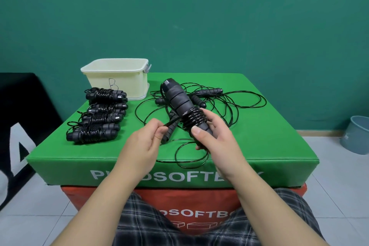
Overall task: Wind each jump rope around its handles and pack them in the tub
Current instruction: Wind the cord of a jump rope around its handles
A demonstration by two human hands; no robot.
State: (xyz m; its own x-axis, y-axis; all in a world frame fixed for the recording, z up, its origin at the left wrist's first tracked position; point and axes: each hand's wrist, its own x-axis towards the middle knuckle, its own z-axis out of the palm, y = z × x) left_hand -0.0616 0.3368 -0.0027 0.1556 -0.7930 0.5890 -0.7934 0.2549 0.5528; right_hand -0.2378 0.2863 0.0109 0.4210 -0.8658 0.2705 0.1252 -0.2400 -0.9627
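Jump rope [180, 104], half wound, was held above the green soft box [259, 136].
Four wound ropes [99, 115] lay at left, the cream tub [117, 80] just behind them; the left hand [146, 141] pinched the cord [169, 124], the right hand [215, 136] gripped the paired handles, and loose ropes [229, 98] sprawled behind.

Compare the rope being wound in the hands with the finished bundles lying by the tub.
The held rope is raised off the green pad, tilted, gripped by the right hand; the finished bundles lie flat in a row.
The held rope has coils near one end only, its cord pinched by the left hand and trailing loose; the finished bundles are fully wrapped.
Both are black with ribbed handles, outside the tub.
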